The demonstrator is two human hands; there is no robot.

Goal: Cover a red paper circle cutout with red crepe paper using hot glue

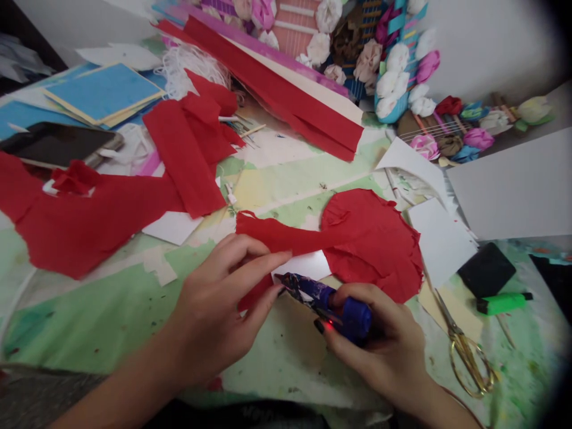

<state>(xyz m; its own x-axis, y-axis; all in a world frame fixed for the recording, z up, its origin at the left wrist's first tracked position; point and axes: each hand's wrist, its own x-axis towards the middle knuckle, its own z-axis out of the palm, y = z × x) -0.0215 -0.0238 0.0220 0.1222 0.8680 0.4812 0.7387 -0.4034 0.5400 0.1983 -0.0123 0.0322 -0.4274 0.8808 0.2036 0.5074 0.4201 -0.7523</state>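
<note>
My right hand [384, 339] is wrapped round a blue glue gun [333, 304] with a small red light glowing on its side. Its tip points left, at a white card piece [308, 266] partly covered by red crepe paper [281, 234]. The thumb and fingers of my left hand [223, 292] close on the edge of this red crepe paper, right by the gun's tip. Just beyond lies a round piece covered in red crepe paper [375, 238], its rim wrinkled. My left fingers hide part of the red paper.
Larger red crepe paper [102, 220] and a phone [58, 143] lie left. Gold-handled scissors [465, 345], a green highlighter [503, 302] and a black square [487, 269] are at right. Paper-flower crafts [397, 65] stand at the back.
</note>
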